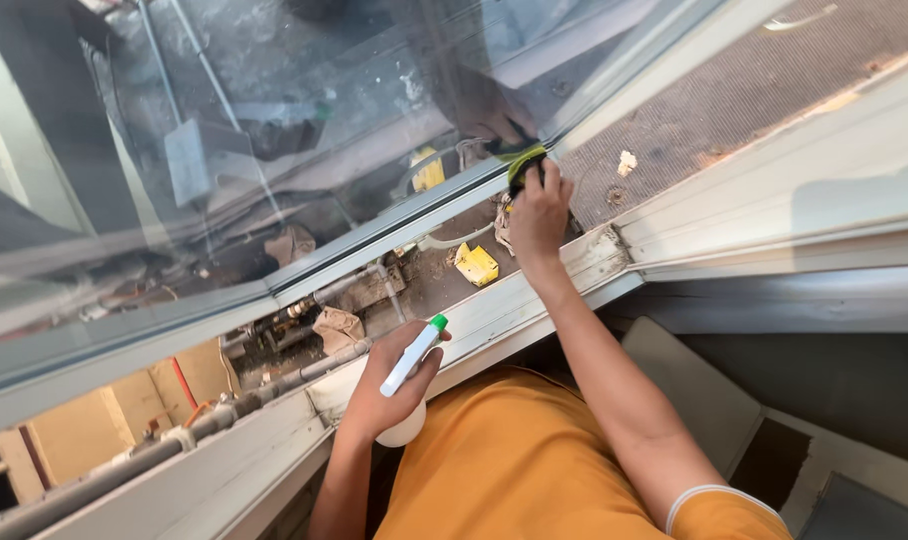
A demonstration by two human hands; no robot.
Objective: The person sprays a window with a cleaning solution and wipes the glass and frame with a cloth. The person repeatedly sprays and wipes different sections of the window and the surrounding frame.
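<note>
The right hand [539,208], arm stretched forward, clenches a green-edged dark scrubbing sponge [525,163] against the smooth pale metal window frame [454,205]. Below that frame, near the orange shirt, the left hand [386,392] grasps a white plastic spray bottle with a green nozzle [411,360].

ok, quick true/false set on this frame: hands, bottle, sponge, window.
1. The left hand holds a white spray bottle with a green nozzle. True.
2. The right hand presses a yellow-green scrubbing sponge at the bottom edge of the glass window pane. True.
3. The spray bottle stands on the white window sill. False: it is held in the left hand, off the sill.
4. The person wears a blue shirt. False: the shirt is orange.
5. Both hands grip the sponge. False: only the right hand is on it.
</note>
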